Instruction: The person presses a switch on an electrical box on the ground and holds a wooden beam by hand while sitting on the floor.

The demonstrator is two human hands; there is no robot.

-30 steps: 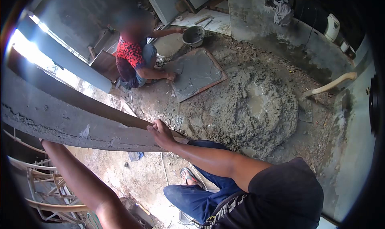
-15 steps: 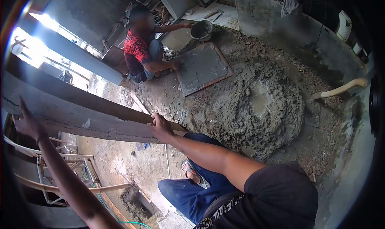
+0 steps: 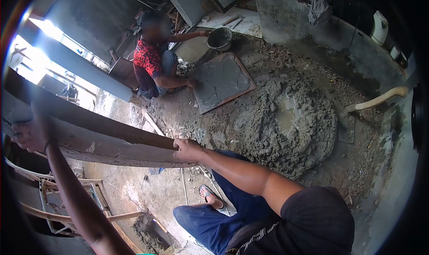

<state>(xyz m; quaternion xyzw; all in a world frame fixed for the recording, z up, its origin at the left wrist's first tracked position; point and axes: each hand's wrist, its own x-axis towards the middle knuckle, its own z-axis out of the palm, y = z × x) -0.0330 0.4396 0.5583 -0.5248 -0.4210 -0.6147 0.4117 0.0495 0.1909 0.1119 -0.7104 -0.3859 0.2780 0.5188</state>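
A long grey concrete-faced beam (image 3: 120, 143) runs from the left edge to the middle of the view. My right hand (image 3: 187, 149) is wrapped round its near end, with the thumb on top. My left hand (image 3: 30, 134) lies against the beam's side at the far left, blurred, its fingers partly hidden, so its grip is unclear. Beyond the beam a person (image 3: 154, 65) in a red and black shirt squats, one hand on a bucket (image 3: 219, 39) and the other at a mortar-covered board (image 3: 221, 83).
A heap of wet mortar (image 3: 295, 121) with a pool of water lies right of the board. A wooden-handled hoe (image 3: 377, 99) leans by the right wall. Wooden frames (image 3: 67, 201) stand at lower left, near a hole (image 3: 154, 230) in the floor.
My left hand has come up from behind the beam's lower edge onto its side at the far left. My right hand still holds the near end, shifted slightly right.
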